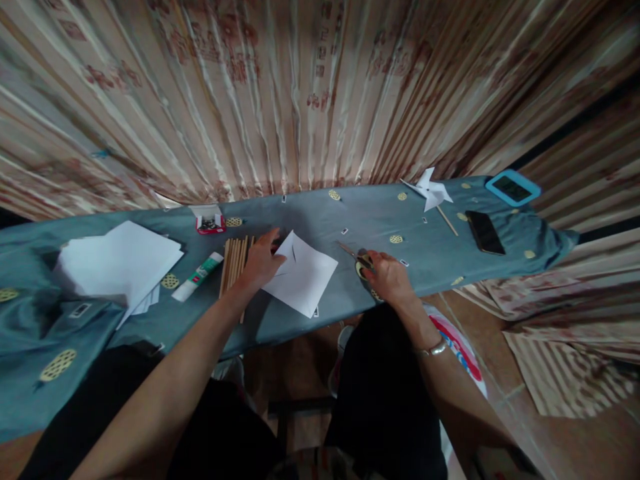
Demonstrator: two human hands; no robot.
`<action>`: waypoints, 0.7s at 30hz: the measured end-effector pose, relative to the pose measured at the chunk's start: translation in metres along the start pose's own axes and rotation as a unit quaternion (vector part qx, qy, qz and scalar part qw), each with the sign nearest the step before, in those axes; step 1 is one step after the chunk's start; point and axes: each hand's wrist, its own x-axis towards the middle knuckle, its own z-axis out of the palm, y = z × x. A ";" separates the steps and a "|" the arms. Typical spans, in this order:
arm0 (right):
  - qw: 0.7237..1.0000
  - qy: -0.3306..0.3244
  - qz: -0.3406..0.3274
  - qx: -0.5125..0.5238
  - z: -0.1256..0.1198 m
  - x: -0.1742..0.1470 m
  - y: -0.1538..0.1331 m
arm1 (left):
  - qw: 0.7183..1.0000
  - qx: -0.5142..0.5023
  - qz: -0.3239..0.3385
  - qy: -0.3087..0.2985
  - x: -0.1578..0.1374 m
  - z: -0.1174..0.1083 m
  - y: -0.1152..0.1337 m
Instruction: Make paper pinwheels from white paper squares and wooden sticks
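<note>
While Sharp Tips Were Near the Paper, a Slip Could Have Spoiled It

Because the scissors (361, 259) had their tips just beside the right corner of the white paper (306, 280), a careless push of your right hand (390, 275) could have poked or torn it. Your right fingers were closed on the handles. Your left hand (263, 260) reached over the paper's left edge, thumb and finger bent apart. Something small and dark showed between them, but I could not tell if they held it. If you had bumped the paper, it might have slid or creased. The wooden sticks (233, 263) lay right by your left hand, so a clumsy wrist could have rolled them about.

The scissors were at the surface (367, 210), right of the paper. Their tips pointed to your left and a little away from you, and their long axis slanted that way too. The paper sat like a diamond, one corner pointing away from you. Its sides looked much alike, so it had no clear long axis.
</note>
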 end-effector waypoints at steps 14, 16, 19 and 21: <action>0.641 -0.066 0.083 0.760 -0.026 -0.009 -0.033 | 0.881 -0.416 -0.218 0.065 -0.042 -0.024 0.022; 0.573 -0.124 0.059 0.808 -0.030 -0.001 -0.053 | 0.882 -0.414 -0.214 0.067 -0.042 -0.026 0.027; 0.571 -0.165 0.029 0.804 -0.022 0.013 -0.078 | 0.893 -0.397 -0.198 0.073 -0.043 -0.029 0.031; 0.641 -0.141 0.007 0.754 -0.010 0.019 -0.087 | 0.893 -0.400 -0.189 0.080 -0.044 -0.031 0.033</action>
